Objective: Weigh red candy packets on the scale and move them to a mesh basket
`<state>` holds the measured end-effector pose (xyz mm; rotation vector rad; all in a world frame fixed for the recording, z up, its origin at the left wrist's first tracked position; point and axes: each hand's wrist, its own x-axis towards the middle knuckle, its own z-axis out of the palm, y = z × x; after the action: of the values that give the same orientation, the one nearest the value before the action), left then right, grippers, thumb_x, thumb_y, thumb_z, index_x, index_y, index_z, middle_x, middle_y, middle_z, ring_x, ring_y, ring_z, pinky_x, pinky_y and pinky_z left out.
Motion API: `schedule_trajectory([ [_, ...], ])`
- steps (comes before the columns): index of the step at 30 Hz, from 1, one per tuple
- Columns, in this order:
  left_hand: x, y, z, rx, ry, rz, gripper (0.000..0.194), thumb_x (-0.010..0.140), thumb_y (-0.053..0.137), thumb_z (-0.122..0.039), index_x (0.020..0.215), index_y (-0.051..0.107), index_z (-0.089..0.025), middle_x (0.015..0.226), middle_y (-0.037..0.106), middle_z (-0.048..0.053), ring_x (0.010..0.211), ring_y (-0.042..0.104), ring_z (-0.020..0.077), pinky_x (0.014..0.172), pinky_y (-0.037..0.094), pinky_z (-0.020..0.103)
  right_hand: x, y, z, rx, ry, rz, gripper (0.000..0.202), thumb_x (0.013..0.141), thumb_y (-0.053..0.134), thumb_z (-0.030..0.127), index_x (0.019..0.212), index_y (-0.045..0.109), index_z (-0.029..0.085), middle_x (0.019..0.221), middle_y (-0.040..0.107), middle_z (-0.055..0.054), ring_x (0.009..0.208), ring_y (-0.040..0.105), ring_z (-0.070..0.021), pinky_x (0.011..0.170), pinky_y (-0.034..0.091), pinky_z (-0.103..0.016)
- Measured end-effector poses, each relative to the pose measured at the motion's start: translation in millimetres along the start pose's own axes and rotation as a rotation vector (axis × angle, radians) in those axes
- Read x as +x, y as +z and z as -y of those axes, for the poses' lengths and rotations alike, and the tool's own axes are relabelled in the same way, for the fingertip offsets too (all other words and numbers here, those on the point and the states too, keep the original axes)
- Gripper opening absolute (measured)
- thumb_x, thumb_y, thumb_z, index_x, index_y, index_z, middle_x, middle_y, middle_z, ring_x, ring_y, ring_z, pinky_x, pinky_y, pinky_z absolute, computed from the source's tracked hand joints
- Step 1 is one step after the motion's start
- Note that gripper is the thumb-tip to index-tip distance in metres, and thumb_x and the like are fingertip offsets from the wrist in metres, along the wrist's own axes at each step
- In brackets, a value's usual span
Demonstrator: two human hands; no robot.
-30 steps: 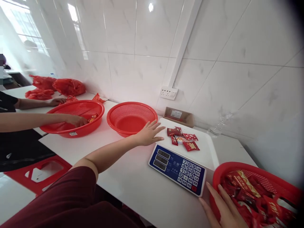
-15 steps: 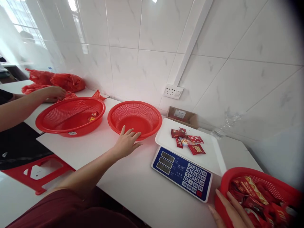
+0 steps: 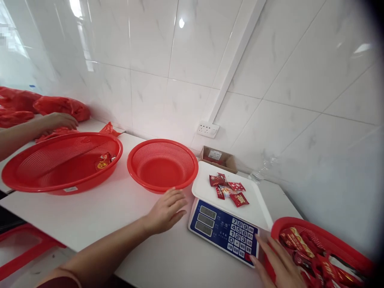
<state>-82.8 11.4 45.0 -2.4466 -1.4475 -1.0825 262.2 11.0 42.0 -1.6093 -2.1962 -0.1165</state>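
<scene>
My left hand [image 3: 168, 211] hovers over the white table in front of an empty red plastic basket [image 3: 163, 189]. Its fingers are stretched out, lying close together, with nothing in them. To its right stands a digital scale [image 3: 223, 230] with a white tray [image 3: 255, 202]. Several small red-wrapped snack packets [image 3: 239, 199] lie on that tray. My right hand [image 3: 277, 262] is open, fingers apart, between the scale's right edge and a red basket [image 3: 330, 238] full of wrapped snacks. Whether its fingertips touch the scale I cannot tell.
A wide red basket [image 3: 70, 186] with a few packets stands at the left. Behind it, another person's hand [image 3: 61, 121] is at some red plastic bags [image 3: 61, 107]. A cardboard box [image 3: 217, 159] and clear plastic [image 3: 264, 168] sit by the tiled wall, below a socket [image 3: 208, 129].
My left hand has left the middle basket's rim and moved right, its fingers drawn closer together. My right hand has shifted from the snack basket's side toward the scale. The view has turned right.
</scene>
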Motion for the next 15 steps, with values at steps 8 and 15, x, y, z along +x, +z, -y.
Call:
schedule_trajectory([
  [8, -19.9, 7.8, -2.2, -0.288, 0.016, -0.011, 0.031, 0.088, 0.044, -0.024, 0.119, 0.05, -0.024, 0.112, 0.06, 0.01, 0.103, 0.056, 0.0202, 0.088, 0.048, 0.035, 99.2, 23.6, 68.7, -0.046, 0.066, 0.104, 0.051, 0.084, 0.037, 0.045, 0.127, 0.045, 0.02, 0.141, 0.036, -0.01, 0.131, 0.026, -0.0287, 0.1, 0.03, -0.052],
  [15, -17.4, 3.3, 5.2, -0.257, -0.256, 0.021, 0.042, 0.088, 0.043, -0.028, 0.13, 0.036, -0.027, 0.14, 0.033, 0.011, 0.099, 0.059, 0.0212, 0.079, 0.053, 0.036, 147.8, 37.8, 84.6, -0.142, 0.248, 0.29, 0.063, 0.081, 0.039, 0.05, 0.135, 0.034, 0.019, 0.144, 0.032, -0.011, 0.13, 0.026, -0.0339, 0.095, 0.029, -0.06],
])
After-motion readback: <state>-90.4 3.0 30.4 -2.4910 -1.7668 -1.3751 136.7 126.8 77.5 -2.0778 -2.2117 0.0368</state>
